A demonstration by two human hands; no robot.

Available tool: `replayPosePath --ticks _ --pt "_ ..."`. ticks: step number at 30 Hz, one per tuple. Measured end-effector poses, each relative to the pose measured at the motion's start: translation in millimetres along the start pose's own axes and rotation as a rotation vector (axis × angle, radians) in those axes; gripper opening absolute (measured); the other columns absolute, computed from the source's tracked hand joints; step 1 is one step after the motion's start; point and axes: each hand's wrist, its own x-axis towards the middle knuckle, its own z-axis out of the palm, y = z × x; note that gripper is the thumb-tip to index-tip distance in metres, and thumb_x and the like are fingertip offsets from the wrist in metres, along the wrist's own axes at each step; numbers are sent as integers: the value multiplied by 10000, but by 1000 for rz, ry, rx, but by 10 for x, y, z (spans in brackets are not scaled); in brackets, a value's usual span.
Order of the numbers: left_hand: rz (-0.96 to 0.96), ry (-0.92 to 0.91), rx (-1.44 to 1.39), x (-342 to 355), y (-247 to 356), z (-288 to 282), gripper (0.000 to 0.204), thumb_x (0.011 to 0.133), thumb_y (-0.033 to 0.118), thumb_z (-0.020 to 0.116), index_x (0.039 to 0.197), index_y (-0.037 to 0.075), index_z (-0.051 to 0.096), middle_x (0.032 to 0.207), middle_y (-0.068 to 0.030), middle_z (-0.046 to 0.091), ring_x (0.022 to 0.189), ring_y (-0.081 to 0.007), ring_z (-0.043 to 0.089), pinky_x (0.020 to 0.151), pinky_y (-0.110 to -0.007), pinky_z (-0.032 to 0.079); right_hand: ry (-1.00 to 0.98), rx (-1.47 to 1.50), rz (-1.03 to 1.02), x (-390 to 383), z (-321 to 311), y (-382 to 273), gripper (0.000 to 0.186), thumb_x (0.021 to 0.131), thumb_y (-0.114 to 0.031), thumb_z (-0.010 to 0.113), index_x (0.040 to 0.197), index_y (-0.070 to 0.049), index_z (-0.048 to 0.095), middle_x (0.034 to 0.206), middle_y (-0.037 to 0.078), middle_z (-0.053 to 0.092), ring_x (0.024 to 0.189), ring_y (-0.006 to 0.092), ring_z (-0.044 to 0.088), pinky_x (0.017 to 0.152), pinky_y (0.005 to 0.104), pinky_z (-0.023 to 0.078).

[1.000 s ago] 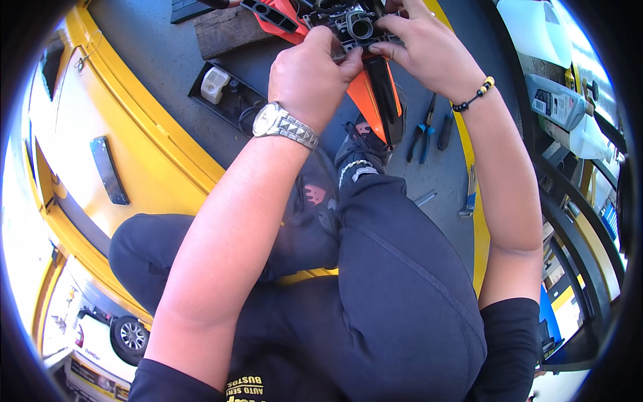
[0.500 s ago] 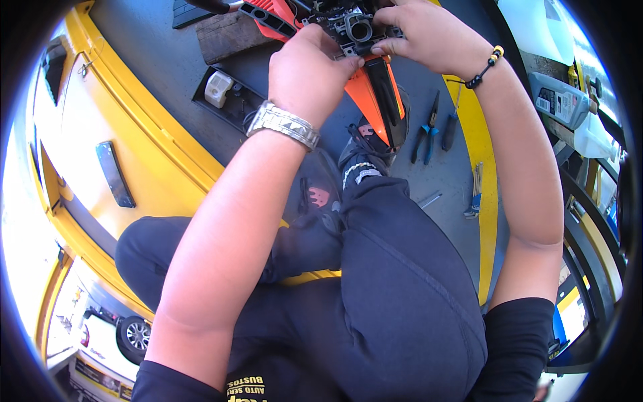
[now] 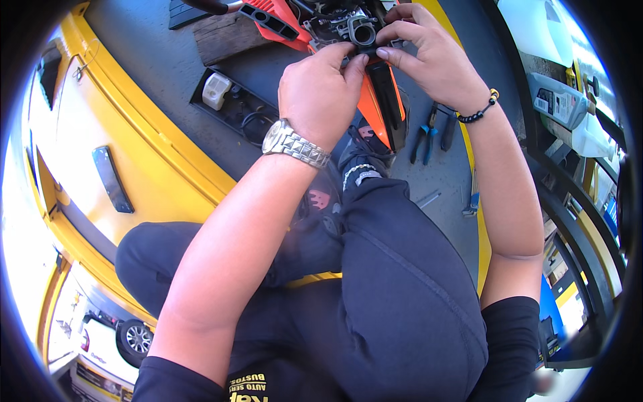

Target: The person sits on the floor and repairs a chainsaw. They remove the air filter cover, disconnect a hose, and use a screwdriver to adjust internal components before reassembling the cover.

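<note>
An orange-and-black machine stands at the top, its metal inner parts bare. On it is a round-mouthed metal piece that looks like a carburettor. My left hand, with a silver watch on the wrist, is pinched at the lower left of the round mouth; whatever is between thumb and finger is too small to make out. My right hand, wearing a beaded bracelet, has its fingers curled and its thumb tip against the right side of that piece. What these fingers hold, if anything, is hidden.
Blue-handled pliers and a screwdriver lie on the grey floor to the right. A brush is by the yellow stripe. Left are a black tray with a white part, a wooden block and a phone.
My left hand has shifted slightly right and down, its fingers pinching below the round mouth. The right hand has moved a little; its upper fingers are lifted more, uncovering more of the metal parts.
</note>
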Motion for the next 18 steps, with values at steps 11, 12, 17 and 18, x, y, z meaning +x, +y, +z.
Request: replayPosePath --ticks 11,12,17,18 --pt "-25 12 60 69 7 44 244 903 257 725 1009 38 750 755 -134 732 708 -299 728 672 -376 565 -15 -77 -88 64 84 104 246 878 -125 721 1096 -42 642 1272 206 516 1211 400 525 1072 448 424" --pt "-20 15 70 83 9 52 246 899 262 728 1005 42 749 750 -131 730 703 -302 725 670 -382 564 2 -85 -98 62 97 104 252 873 -125 722 1096 -43 637 1263 207 517 1205 402 524 1066 454 424" --pt "89 52 135 91 -12 105 233 901 272 736 987 56 753 762 -127 734 702 -315 720 664 -403 560 -11 -106 -43 49 101 67 291 875 -155 712 1133 -57 623 1267 197 518 1206 403 514 1047 468 422" --pt "113 78 114 89 -37 102 223 901 265 742 979 57 752 748 -125 726 692 -310 715 654 -404 556 -20 -108 -50 32 92 88 300 877 -165 709 1143 -60 619 1272 194 517 1209 403 511 1047 470 420"
